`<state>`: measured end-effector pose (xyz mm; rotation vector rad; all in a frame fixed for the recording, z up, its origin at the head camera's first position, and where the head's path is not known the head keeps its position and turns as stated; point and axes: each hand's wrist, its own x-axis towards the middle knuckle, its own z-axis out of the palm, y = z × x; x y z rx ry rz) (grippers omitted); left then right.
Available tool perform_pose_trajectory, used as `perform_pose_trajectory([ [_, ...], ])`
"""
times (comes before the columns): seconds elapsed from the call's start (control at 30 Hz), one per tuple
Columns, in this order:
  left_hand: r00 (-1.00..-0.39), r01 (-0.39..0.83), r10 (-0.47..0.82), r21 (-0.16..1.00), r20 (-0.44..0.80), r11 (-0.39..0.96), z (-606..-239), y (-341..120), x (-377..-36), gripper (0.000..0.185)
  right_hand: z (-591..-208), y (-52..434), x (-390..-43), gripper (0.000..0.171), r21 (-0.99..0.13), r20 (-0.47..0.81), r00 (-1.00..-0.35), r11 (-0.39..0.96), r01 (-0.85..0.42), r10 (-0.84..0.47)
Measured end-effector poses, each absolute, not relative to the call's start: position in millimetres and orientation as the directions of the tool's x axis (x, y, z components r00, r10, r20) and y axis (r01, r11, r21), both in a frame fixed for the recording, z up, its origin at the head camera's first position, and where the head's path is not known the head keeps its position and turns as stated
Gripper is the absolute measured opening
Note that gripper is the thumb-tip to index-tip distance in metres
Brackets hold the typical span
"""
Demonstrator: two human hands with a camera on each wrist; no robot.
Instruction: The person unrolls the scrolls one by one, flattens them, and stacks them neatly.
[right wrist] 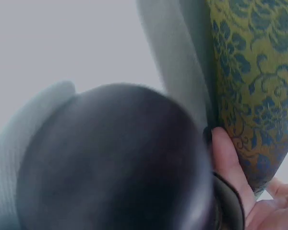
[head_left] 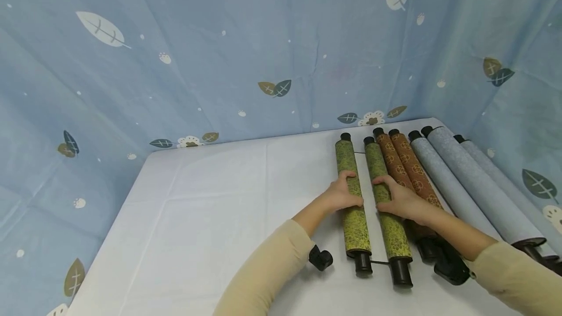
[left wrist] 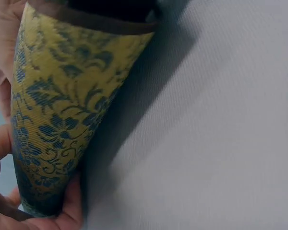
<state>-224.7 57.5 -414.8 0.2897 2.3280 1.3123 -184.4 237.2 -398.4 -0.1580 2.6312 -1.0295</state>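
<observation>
Two yellow-green patterned scroll rolls lie side by side on the white-covered table. My left hand [head_left: 342,193] grips the left scroll roll [head_left: 356,226] around its middle. In the left wrist view its fingers curl around the blue-flowered yellow cloth [left wrist: 62,105]. The right scroll roll [head_left: 392,230] is held by my right hand [head_left: 401,201], thumb and fingers spread across it. A pale strip with thin dark lines at its far and near ends [head_left: 380,262] spans the gap between the rolls. Dark knobs stick out at both ends of each roll. The right wrist view shows the yellow cloth [right wrist: 259,96] and fingertips against it.
Right of my right hand lie brown flowered scrolls [head_left: 414,165], then several pale grey-blue scrolls [head_left: 483,184]. A dark round knob [right wrist: 115,158] fills much of the right wrist view. White cloth [head_left: 197,228] extends left; a blue leaf-print curtain [head_left: 210,52] hangs behind.
</observation>
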Motion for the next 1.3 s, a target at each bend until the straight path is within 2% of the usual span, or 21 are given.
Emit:
perform_pose_trajectory([
  [0.4, -0.834, -0.100, 0.497, 0.952, -0.239, 0.290, -419, 31, -222, 0.079, -392, 234, -174, 0.066, -0.804, -0.254, -0.932, 0.592, 0.054, -0.260],
  [0.57, -0.835, -0.089, 0.506, 0.962, -0.214, 0.259, -423, 15, -222, 0.080, -389, 229, -173, 0.068, -0.828, -0.244, -0.931, 0.558, 0.054, -0.272],
  [0.8, -0.845, -0.080, 0.499, 0.969, -0.191, 0.236, -419, -6, -218, 0.081, -384, 223, -172, 0.068, -0.854, -0.156, -0.932, 0.520, -0.040, -0.328],
  [0.93, -0.846, -0.078, 0.500, 0.969, -0.188, 0.234, -415, -18, -215, 0.081, -383, 215, -171, 0.069, -0.884, -0.135, -0.927, 0.465, -0.046, -0.349],
  [1.3, -0.857, -0.070, 0.482, 0.966, -0.185, 0.247, -412, -52, -211, 0.081, -390, 186, -179, 0.068, -0.902, -0.179, -0.912, 0.432, 0.001, -0.370],
])
